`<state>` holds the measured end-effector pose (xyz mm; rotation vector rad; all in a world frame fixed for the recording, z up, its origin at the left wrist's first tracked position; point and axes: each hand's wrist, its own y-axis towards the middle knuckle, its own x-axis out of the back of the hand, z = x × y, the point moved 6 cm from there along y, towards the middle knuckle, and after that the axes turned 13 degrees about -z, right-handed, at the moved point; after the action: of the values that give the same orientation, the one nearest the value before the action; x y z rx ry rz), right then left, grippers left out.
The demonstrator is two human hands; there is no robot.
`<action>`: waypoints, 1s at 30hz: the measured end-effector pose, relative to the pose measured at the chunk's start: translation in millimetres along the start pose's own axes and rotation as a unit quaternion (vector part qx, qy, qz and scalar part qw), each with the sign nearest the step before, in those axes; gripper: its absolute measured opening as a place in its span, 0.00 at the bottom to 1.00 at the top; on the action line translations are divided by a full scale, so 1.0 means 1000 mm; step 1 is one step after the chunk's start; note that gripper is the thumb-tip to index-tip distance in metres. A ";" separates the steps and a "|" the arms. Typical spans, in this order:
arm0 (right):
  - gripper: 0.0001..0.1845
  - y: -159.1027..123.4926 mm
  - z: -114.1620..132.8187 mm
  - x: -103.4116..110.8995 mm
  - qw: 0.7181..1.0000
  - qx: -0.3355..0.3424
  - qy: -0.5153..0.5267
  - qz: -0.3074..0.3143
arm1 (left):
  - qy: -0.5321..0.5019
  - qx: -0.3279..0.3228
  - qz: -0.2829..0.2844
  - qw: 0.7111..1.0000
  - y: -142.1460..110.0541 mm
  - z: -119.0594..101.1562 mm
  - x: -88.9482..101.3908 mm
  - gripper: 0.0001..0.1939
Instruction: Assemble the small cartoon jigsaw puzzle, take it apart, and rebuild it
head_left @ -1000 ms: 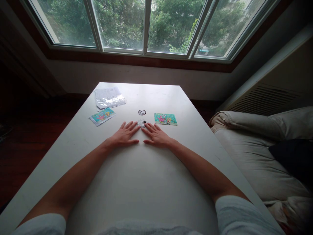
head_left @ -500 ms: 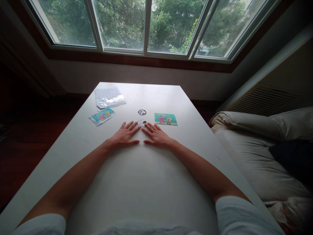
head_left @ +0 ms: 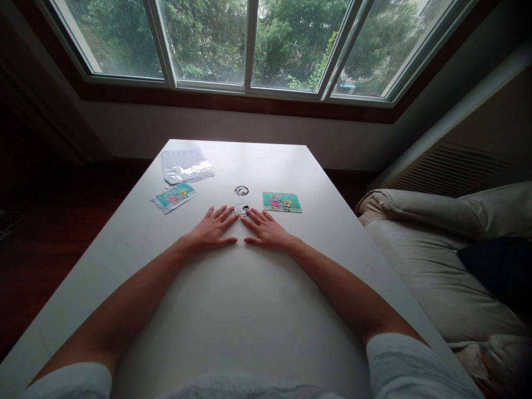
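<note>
Both palms lie flat on the white table (head_left: pixel 245 310), fingers spread and holding nothing. My left hand (head_left: pixel 211 228) and my right hand (head_left: pixel 266 229) face each other with a small gap between the thumbs. Just past the fingertips is a pale round disc (head_left: pixel 240 209) with a dark spot; fingers of both hands reach its near edge. Behind it lies a second disc (head_left: pixel 241 190) with a dark rim. Right of them rests a colourful cartoon jigsaw puzzle (head_left: pixel 281 202), its pieces joined in a rectangle. To the left, a cartoon picture card (head_left: pixel 174 196) lies at a slant.
A clear plastic bag (head_left: pixel 187 164) with papers lies at the table's far left, behind the card. A pale sofa (head_left: pixel 424 260) with a dark cushion (head_left: pixel 501 271) stands along the right side. Beyond the table's far edge are a wall and a window (head_left: pixel 249 50).
</note>
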<state>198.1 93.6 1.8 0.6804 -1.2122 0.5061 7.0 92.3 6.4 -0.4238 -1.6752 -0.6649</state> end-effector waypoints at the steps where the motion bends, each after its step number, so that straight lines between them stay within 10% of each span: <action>1: 0.47 0.000 0.000 0.000 1.000 -0.001 0.000 0.001 | 0.001 0.000 -0.001 1.000 0.000 0.000 0.000 0.46; 30: 0.45 0.001 0.000 -0.001 1.000 0.003 0.009 -0.029 | -0.011 -0.003 -0.019 1.000 -0.001 0.003 -0.001 0.46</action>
<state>197.2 94.2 0.6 0.7135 -1.1708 0.4672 4.1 93.5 4.6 -0.4056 -1.7067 -0.6968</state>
